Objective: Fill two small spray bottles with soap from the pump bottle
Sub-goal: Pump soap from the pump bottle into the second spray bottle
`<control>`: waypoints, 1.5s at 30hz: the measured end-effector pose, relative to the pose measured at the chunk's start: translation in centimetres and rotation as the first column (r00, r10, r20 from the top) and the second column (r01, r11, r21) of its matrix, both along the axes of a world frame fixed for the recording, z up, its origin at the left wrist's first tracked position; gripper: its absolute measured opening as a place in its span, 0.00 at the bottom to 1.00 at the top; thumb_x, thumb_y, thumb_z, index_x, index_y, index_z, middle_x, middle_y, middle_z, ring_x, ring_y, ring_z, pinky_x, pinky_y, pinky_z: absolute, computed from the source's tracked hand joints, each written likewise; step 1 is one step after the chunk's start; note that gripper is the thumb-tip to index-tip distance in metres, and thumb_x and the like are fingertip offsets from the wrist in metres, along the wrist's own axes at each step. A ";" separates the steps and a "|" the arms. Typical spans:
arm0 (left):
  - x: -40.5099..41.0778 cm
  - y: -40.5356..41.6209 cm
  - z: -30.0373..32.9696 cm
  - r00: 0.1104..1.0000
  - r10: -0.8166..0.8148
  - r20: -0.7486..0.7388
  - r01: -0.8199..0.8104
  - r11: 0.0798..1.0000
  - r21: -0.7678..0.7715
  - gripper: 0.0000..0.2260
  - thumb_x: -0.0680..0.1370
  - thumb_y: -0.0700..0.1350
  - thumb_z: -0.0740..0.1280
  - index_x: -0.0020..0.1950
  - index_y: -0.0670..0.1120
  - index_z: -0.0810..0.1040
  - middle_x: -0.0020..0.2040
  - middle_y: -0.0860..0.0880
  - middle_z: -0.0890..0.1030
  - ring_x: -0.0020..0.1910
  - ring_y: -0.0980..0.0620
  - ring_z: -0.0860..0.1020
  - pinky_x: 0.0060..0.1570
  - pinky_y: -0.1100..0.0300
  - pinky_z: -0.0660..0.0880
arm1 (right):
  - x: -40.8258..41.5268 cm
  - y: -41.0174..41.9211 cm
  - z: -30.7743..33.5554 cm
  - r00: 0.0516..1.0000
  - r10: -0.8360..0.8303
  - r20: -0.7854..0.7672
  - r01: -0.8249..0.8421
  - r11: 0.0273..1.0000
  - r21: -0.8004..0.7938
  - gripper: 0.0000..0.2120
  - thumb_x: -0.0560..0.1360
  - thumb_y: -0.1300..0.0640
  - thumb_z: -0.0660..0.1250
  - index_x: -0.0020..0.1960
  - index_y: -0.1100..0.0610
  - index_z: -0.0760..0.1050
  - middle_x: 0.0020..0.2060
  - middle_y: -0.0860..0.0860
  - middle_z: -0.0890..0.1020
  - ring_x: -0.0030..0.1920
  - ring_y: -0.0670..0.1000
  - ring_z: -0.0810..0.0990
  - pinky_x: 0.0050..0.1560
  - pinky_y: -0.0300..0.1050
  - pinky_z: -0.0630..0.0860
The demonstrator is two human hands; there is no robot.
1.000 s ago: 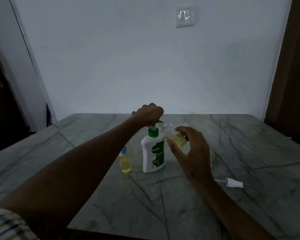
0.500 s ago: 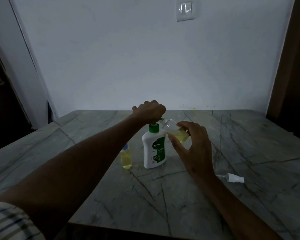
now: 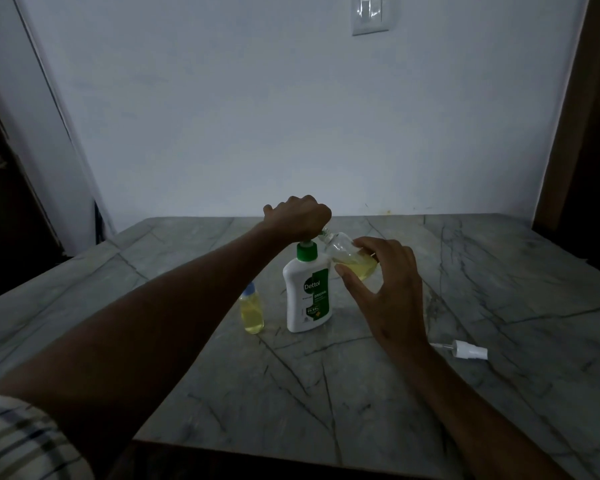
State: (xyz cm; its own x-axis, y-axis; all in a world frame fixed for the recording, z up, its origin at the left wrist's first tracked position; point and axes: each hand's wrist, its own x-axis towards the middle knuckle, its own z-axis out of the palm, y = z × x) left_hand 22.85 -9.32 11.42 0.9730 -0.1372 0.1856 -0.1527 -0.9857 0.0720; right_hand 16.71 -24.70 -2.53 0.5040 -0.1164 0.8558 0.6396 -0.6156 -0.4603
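**A:** What sits at the centre of the frame?

**B:** A white pump bottle [image 3: 307, 292] with a green collar stands upright on a grey veined bench [image 3: 499, 271]. The left hand [image 3: 300, 216] is curled in a fist over its pump head, covering it from above.

**A:** And the small bottles?

**B:** One clear spray bottle [image 3: 352, 259], part full of yellow liquid, is just right of the pump bottle's neck. It is tilted, its open mouth up against the pump's spout under the left fist. The right hand [image 3: 388, 289] holds it, thumb and fingers curled around its body. The second spray bottle [image 3: 252, 311], capped and full of yellow liquid, stands upright just left of the pump bottle, beside the left forearm.

**A:** Anything further out?

**B:** A white spray cap [image 3: 468, 350] lies on its side at the right of the frame, well apart from the bottles. A pale wall rises behind the bench, with a light switch [image 3: 370, 13] at the top. A striped sleeve [image 3: 21, 441] shows at the lower left corner.
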 end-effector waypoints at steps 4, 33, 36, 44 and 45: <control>-0.3 0.0 0.0 0.999 -0.003 -0.044 0.002 0.999 -0.040 0.10 0.76 0.51 0.56 0.38 0.48 0.67 0.52 0.45 0.74 0.46 0.46 0.72 0.56 0.42 0.69 | -0.4 -0.1 0.2 1.000 0.003 0.003 -0.003 1.000 -0.001 0.22 0.75 0.41 0.71 0.64 0.52 0.76 0.56 0.47 0.79 0.55 0.43 0.71 0.55 0.49 0.76; 0.0 0.6 0.2 0.995 -0.030 -0.096 0.011 0.982 -0.190 0.14 0.66 0.52 0.55 0.39 0.46 0.74 0.51 0.44 0.83 0.50 0.41 0.81 0.63 0.35 0.76 | -0.7 0.0 0.2 0.999 0.006 -0.042 -0.006 1.000 0.005 0.20 0.77 0.43 0.71 0.63 0.52 0.76 0.56 0.47 0.79 0.54 0.43 0.73 0.54 0.52 0.76; -1.0 0.3 0.1 0.997 -0.029 -0.076 0.014 0.982 -0.187 0.12 0.69 0.53 0.53 0.39 0.46 0.70 0.47 0.44 0.77 0.50 0.41 0.77 0.63 0.36 0.75 | -0.7 0.0 0.2 0.999 0.006 -0.038 -0.006 1.000 0.002 0.19 0.77 0.42 0.71 0.63 0.51 0.75 0.56 0.46 0.79 0.54 0.44 0.73 0.54 0.53 0.76; -0.3 0.5 0.7 0.995 -0.043 -0.093 0.013 0.954 -0.298 0.17 0.66 0.52 0.55 0.43 0.43 0.76 0.54 0.43 0.84 0.53 0.40 0.82 0.63 0.36 0.76 | -0.6 -0.2 0.2 0.999 -0.007 -0.049 0.006 1.000 -0.007 0.21 0.77 0.41 0.70 0.64 0.52 0.75 0.56 0.47 0.79 0.54 0.43 0.72 0.54 0.52 0.76; -0.3 0.5 0.7 0.993 -0.046 -0.104 0.013 0.956 -0.294 0.16 0.66 0.52 0.55 0.42 0.43 0.76 0.54 0.43 0.84 0.54 0.39 0.82 0.63 0.36 0.76 | -0.6 -0.1 0.1 0.999 -0.007 -0.051 0.007 1.000 -0.010 0.21 0.77 0.41 0.70 0.64 0.52 0.75 0.56 0.47 0.79 0.54 0.43 0.72 0.54 0.52 0.76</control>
State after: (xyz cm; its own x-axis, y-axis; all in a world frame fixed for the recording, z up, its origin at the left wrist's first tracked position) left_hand 22.54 -8.86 12.14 0.9858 -0.1218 0.1152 -0.1567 -0.9139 0.3745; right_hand 16.13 -24.81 -2.42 0.5464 -0.1117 0.8300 0.6109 -0.6248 -0.4862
